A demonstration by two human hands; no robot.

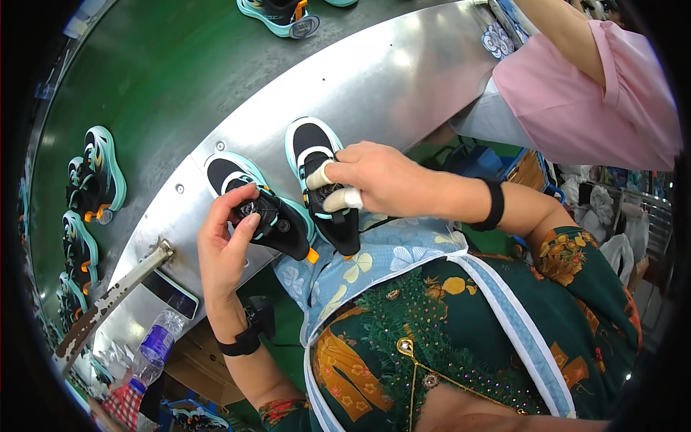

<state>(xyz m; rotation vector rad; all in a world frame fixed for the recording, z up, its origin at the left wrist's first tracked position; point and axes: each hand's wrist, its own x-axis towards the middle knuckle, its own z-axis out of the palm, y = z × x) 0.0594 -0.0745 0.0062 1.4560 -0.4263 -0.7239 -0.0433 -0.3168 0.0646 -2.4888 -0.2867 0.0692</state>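
Two black sneakers with white and mint soles lie side by side at the metal table's edge, toes pointing away from me. My left hand [227,229] pinches the black tongue area of the left sneaker [284,229] between thumb and fingers. On the right sneaker [314,144], my right hand [367,176] is closed over the tongue and lacing. Pale finger covers [341,199] sit on two of its fingers. Exactly what its fingertips grip is hidden. An orange pull tab [312,255] sticks out at the left sneaker's heel.
Beyond the metal tabletop [266,108] curves a green conveyor [165,65] carrying more sneakers [101,169]. At left are a rusty metal bar [108,306], a phone [171,294] and a plastic bottle [155,345]. A person's pink sleeve [576,93] is at upper right.
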